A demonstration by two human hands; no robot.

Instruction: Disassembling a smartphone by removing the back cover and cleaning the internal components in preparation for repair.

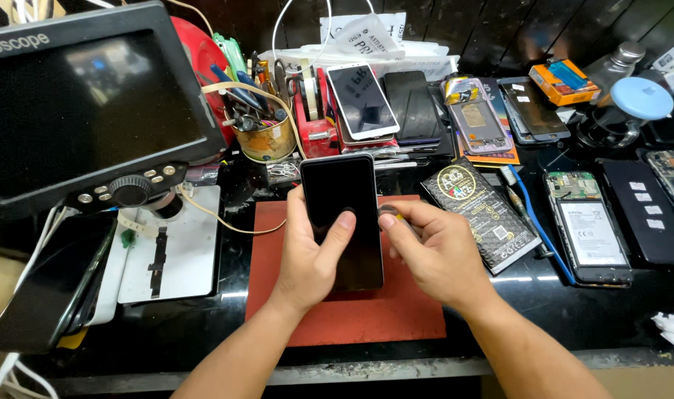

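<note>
The left hand (pixel 307 255) is wrapped around a black glass-fronted smartphone (pixel 342 214), thumb on its screen, over a red rubber mat (pixel 366 310). The right hand (pixel 436 255) is closed on a small tool, barely visible. A slip could scratch the glass. A black battery package (pixel 484 214) with a gold round emblem lies just right; an orange box (pixel 564 81) sits behind.

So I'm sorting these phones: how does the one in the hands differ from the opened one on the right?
The held phone shows a closed, dark glass face; the opened phone has its back off, showing battery and green board. The held phone is gripped by the left hand over the red mat, with the right hand at its edge; the opened phone lies untouched on the black bench. Both are slim rectangles.
</note>
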